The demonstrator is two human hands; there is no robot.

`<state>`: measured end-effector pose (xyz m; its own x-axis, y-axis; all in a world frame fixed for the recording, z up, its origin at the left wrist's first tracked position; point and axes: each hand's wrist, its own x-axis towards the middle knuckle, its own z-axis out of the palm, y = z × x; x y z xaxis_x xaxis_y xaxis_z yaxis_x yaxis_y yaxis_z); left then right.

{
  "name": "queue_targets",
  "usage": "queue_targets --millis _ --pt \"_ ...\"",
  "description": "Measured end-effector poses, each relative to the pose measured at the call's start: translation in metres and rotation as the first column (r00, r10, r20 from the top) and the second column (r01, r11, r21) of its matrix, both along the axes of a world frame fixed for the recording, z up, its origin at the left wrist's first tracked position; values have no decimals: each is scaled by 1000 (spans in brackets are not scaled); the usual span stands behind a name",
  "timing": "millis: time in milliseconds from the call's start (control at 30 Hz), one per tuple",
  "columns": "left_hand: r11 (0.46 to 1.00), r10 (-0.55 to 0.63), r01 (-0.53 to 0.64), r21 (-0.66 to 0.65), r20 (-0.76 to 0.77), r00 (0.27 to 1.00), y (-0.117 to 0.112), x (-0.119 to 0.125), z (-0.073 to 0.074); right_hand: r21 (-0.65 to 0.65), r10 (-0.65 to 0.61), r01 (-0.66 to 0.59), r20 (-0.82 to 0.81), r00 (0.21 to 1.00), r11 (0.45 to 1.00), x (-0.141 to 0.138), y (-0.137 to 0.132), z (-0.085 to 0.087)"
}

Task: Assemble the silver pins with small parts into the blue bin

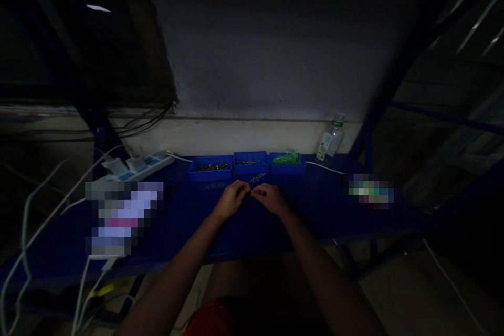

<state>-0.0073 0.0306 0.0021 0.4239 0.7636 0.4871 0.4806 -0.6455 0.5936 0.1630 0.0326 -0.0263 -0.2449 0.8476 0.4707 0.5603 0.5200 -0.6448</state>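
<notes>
My left hand (231, 200) and my right hand (271, 198) meet over the blue tabletop (189, 220), fingertips pinched together around a small thin metal piece (255, 182) that I cannot make out well in the dim light. Just beyond them stand three blue bins in a row: the left bin (211, 169) holds dark small parts, the middle bin (251, 163) holds more metal bits, and the right bin (287, 164) holds green pieces.
A white power strip (138, 166) with white cables lies at the back left. A clear plastic bottle (329, 139) with a green cap stands at the back right by the wall. Blurred items lie left and right on the table. Dark shelf posts flank the table.
</notes>
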Motion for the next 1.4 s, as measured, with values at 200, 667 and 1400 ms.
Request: queue_targets --millis 200,667,1400 --pt "999 -6 3 -43 -72 997 5 -1 -8 23 -18 23 -185 983 999 0 -1 4" --pt "999 33 -34 -42 -30 999 -3 1 1 -3 -10 10 -87 996 1000 0 -1 2" --pt "868 497 -467 171 -347 796 47 18 38 -179 -90 52 -213 973 982 2 7 -5"
